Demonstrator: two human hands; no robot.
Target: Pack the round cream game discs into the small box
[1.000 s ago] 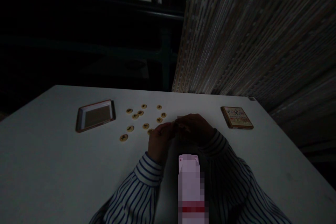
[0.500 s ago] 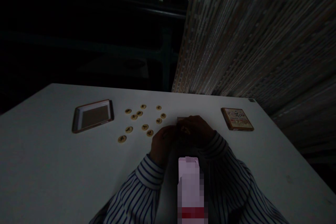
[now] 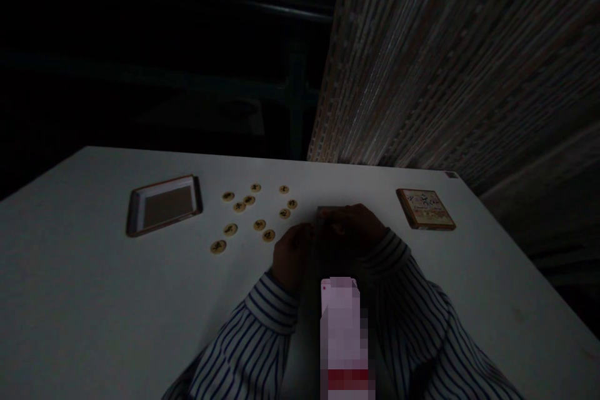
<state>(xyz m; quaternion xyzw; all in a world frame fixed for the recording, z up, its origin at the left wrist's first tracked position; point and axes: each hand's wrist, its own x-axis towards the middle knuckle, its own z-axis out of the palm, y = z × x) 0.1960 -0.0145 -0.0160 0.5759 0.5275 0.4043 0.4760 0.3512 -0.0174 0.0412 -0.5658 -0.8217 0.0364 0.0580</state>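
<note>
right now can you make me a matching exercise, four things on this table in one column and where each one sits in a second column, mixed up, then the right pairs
Things
1. open tray
2. round tokens
3. printed box lid
4. left hand

Places
A. far right of the white table, lying alone
B. far left, lying flat with its pale rim up
C. scattered between the tray and the hands
D. near the middle, close beside the right hand

Pairs: 1-B, 2-C, 3-A, 4-D

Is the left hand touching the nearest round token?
Apart. The head view shows bare table between the left hand and the nearest token.
</note>
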